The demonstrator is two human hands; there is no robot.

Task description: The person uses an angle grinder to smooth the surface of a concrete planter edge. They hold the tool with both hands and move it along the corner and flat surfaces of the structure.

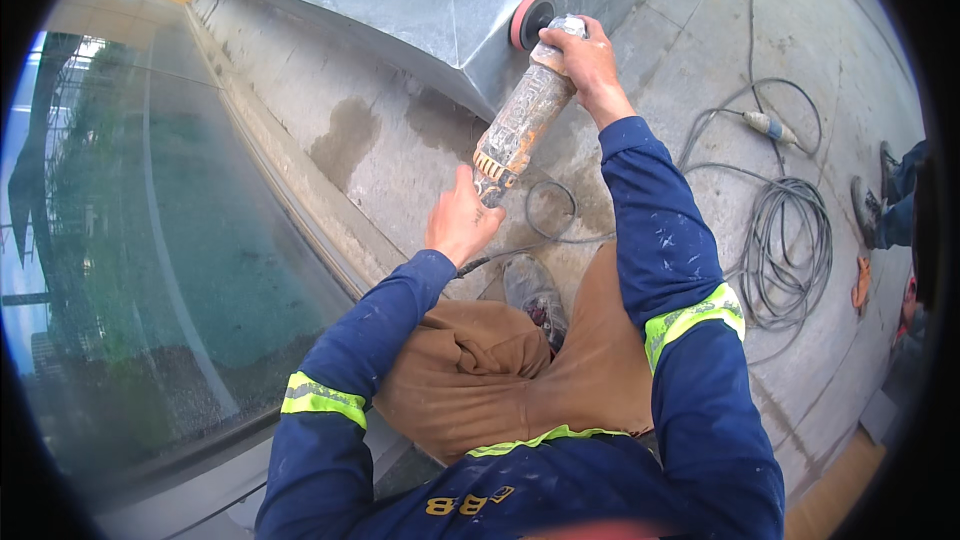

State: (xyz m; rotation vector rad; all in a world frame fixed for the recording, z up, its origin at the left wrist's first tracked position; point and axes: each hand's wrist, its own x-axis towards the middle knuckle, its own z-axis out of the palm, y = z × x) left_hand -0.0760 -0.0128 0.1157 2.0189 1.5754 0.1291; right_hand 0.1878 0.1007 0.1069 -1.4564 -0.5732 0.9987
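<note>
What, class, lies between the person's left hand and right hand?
In the head view, the stained body of the power tool spans from left hand to right hand.

The grey paved floor (690, 70) carries a loosely coiled cable (822, 240), a cable connector (768, 127) beyond the coil, and an orange item (860, 282).

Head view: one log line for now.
left hand: grips grinder rear | right hand: grips its front | pad: at wall | cable: coiled on ground
</note>
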